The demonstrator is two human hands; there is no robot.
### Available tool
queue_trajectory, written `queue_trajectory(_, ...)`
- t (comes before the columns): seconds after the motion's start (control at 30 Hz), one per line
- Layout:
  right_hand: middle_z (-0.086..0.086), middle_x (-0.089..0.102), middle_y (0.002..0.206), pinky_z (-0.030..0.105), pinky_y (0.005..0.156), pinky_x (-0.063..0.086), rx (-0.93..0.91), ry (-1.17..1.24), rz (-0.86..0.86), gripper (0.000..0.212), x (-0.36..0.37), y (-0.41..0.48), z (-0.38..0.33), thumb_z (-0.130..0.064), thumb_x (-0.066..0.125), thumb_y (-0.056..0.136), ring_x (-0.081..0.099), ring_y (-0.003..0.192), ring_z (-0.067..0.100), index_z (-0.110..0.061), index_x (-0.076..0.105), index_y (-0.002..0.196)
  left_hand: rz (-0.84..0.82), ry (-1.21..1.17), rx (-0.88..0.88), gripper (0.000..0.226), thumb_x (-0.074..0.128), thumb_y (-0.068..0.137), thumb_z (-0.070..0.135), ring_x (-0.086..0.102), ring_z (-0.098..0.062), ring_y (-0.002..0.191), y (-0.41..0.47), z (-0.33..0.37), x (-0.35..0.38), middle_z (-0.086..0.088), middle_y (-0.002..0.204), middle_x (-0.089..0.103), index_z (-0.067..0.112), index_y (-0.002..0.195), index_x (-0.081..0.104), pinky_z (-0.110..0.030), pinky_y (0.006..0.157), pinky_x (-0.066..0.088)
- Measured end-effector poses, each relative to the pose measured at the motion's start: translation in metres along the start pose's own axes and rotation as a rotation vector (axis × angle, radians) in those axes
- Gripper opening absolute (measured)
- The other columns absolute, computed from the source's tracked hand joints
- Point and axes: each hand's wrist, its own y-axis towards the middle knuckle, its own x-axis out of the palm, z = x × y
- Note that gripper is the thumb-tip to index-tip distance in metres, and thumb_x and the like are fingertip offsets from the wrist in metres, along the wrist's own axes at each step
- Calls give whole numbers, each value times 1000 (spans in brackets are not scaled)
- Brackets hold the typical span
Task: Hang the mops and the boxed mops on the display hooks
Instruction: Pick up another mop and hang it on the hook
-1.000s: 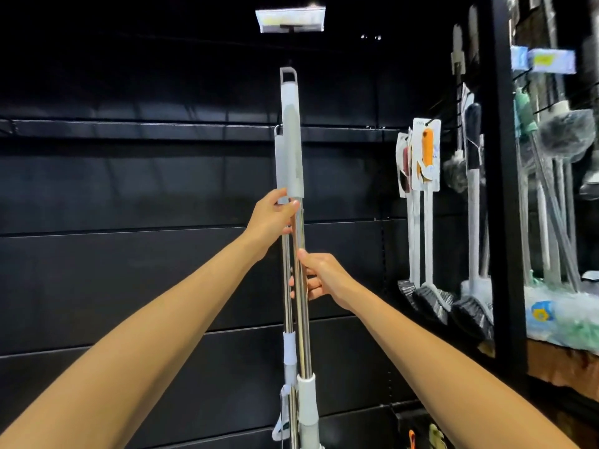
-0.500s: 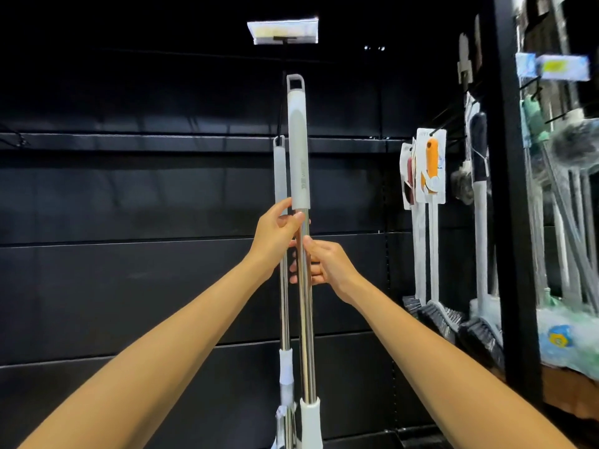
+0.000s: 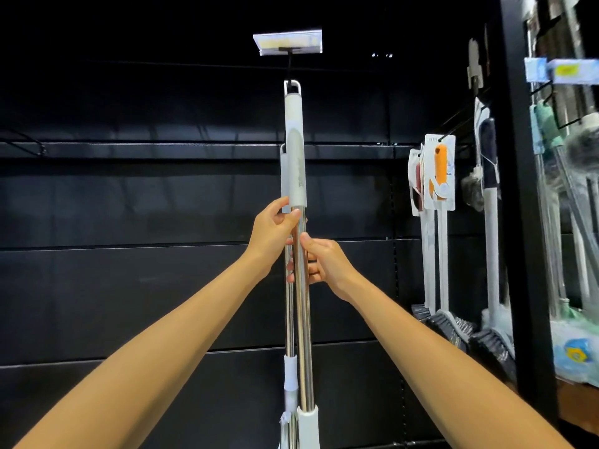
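Observation:
I hold a mop point(image 3: 302, 319) upright by its shiny steel pole, with a grey-white grip at the top. My left hand point(image 3: 274, 236) wraps the pole just under the grip. My right hand point(image 3: 319, 262) grips it a little lower. The loop at the mop's top end point(image 3: 291, 86) sits at the tip of a black display hook point(image 3: 289, 66) under a price tag holder point(image 3: 287, 43). A second, similar mop point(image 3: 289, 322) hangs right behind the first, its top lower down. Both mop heads are cut off below the frame.
The black slatted display wall point(image 3: 129, 286) fills the background. To the right hang carded brushes point(image 3: 439, 176) and brooms point(image 3: 489, 222). A black upright post point(image 3: 525, 222) separates another bay with wrapped mops point(image 3: 570, 254). A bare hook point(image 3: 29, 140) sticks out at far left.
The mop has been lifted, so its top loop now reaches the hook tip. My right hand slid up the pole, closer to my left hand.

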Motion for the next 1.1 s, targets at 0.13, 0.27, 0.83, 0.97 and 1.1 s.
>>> queue_trajectory(0.13, 11, 71, 82, 35, 70, 60, 13, -2, -11, 50, -1, 7, 2, -43, 40, 100, 71, 71, 27, -2, 61, 118, 4, 19, -32, 42, 54, 96, 19, 61, -24, 112, 6, -1, -2, -9, 129, 57, 14, 137, 46, -24, 75, 54)
queue_trajectory(0.27, 13, 72, 88, 40, 79, 60, 53, -29, -13, 49, -2, 16, 5, -43, 39, 100, 72, 76, 28, -4, 61, 120, -13, 28, -72, 42, 55, 96, 19, 61, -22, 110, 14, -8, -3, -9, 129, 57, 16, 137, 46, -19, 66, 54)
queue_trajectory(0.83, 14, 71, 100, 33, 71, 61, 136, -73, 34, 38, -9, 66, 51, -37, 44, 100, 72, 80, 25, -10, 59, 121, -74, 35, -194, 45, 55, 96, 16, 62, -14, 92, 48, -70, 4, -4, 109, 61, 18, 140, 43, -24, 73, 53)
queue_trajectory(0.97, 12, 71, 99, 31, 68, 60, 134, -76, 55, 38, -11, 80, 62, -38, 45, 100, 73, 83, 26, -10, 62, 120, -92, 40, -206, 43, 55, 96, 15, 64, -14, 86, 59, -82, 5, -6, 102, 64, 19, 138, 44, -19, 66, 54)
queue_trajectory(1.1, 9, 69, 94, 25, 59, 56, 141, -86, 93, 37, -12, 90, 71, -36, 45, 100, 72, 82, 24, -8, 63, 115, -86, 47, -238, 42, 55, 97, 14, 62, -14, 86, 68, -91, 8, -6, 106, 62, 20, 137, 45, -17, 62, 51)
